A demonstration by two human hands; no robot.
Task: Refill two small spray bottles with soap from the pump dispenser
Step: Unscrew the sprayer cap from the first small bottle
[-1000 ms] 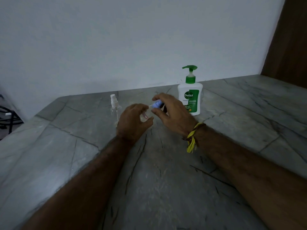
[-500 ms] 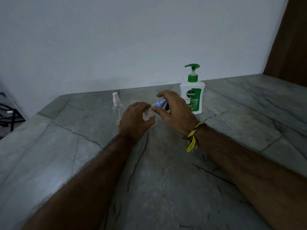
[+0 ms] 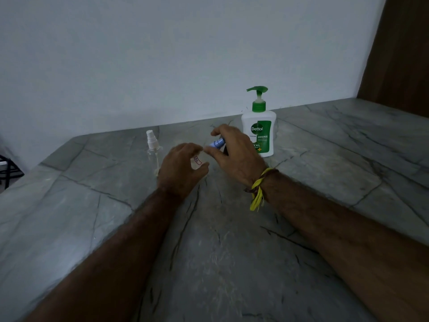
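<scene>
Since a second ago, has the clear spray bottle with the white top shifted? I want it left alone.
No. The clear spray bottle stands at the same spot left of the Dettol dispenser.

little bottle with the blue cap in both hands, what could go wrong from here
1. The left hand holds the small clear bottle tilted while the right hand pinches its blue cap; once the cap is off, any liquid inside might spill on the stone counter.
2. The loosened cap may slip and roll away.
3. The left forearm is close to the white-capped spray bottle and could topple it.
</scene>
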